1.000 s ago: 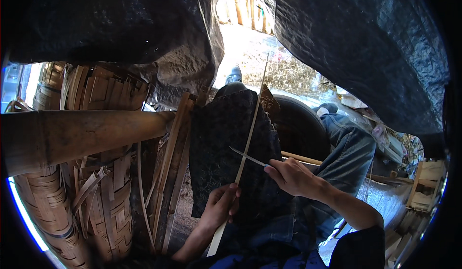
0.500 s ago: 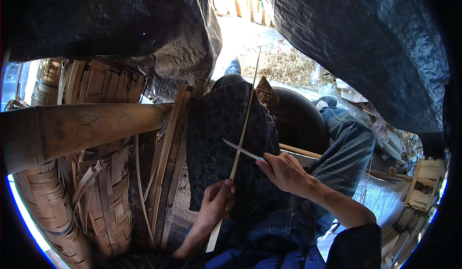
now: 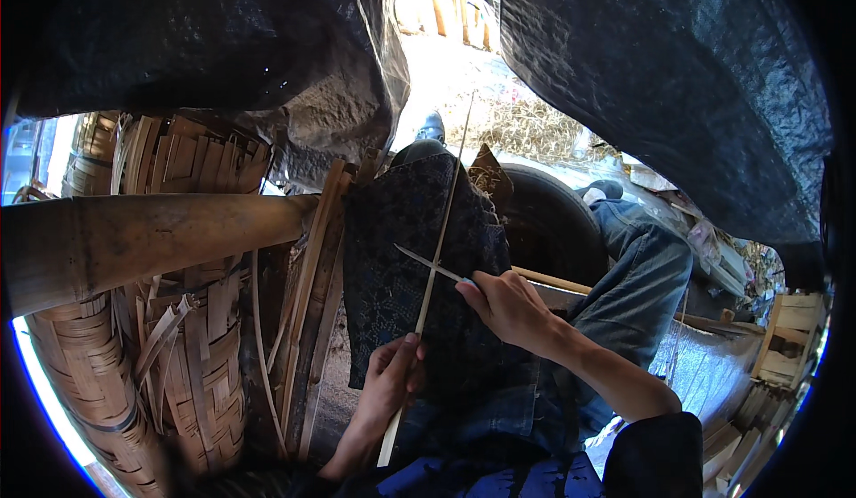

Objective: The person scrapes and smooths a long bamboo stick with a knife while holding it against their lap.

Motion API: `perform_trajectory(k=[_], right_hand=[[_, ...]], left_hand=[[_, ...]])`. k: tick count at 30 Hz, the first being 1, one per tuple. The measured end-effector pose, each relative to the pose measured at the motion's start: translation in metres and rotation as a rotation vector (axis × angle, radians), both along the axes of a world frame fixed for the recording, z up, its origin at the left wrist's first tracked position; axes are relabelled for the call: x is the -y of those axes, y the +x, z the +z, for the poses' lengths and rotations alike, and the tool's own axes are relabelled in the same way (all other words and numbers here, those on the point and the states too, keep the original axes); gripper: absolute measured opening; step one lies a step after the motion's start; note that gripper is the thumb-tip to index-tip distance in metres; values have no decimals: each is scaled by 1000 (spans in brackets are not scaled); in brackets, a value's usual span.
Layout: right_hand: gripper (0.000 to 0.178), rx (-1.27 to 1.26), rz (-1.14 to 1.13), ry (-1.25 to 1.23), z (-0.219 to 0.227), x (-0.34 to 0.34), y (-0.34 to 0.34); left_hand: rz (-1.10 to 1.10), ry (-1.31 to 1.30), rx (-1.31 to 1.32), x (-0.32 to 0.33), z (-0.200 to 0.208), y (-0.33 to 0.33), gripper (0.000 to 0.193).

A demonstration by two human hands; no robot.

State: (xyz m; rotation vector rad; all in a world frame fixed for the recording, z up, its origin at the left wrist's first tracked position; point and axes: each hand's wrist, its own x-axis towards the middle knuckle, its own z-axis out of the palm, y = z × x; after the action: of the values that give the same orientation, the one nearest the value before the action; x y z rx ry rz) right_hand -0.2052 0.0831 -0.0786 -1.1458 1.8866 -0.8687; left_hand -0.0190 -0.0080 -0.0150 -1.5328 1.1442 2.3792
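A long, thin bamboo strip (image 3: 427,299) runs from near my body up and away over a dark patterned cloth (image 3: 392,230) on my leg. My left hand (image 3: 390,377) pinches the strip between thumb and fingers at its lower part. In my right hand (image 3: 513,306) is a knife (image 3: 419,259), its narrow blade pointing left and crossing the strip above my left hand. The blade touches or lies very close to the strip; which one I cannot tell. My right fingers wrap round the handle and hide most of it.
A thick bamboo pole (image 3: 160,235) juts in from the left over woven bamboo baskets (image 3: 98,382). Split bamboo pieces (image 3: 308,293) stand beside the cloth. A black tyre (image 3: 553,222) lies beyond my right hand. Dark sheeting (image 3: 660,79) hangs above; a wooden crate (image 3: 789,337) sits far right.
Both hands have shifted slightly left, with the strip and knife. The blade still crosses the strip, a little farther left in view.
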Motion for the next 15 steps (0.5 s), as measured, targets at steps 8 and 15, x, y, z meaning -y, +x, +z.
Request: perform_trajectory(k=[8, 15], right_hand=[[42, -2, -47, 36, 6, -4, 5], [41, -109, -108, 91, -8, -6, 3]], left_hand=[[45, 20, -27, 0, -6, -5, 32], [-32, -3, 7, -5, -6, -6, 34]])
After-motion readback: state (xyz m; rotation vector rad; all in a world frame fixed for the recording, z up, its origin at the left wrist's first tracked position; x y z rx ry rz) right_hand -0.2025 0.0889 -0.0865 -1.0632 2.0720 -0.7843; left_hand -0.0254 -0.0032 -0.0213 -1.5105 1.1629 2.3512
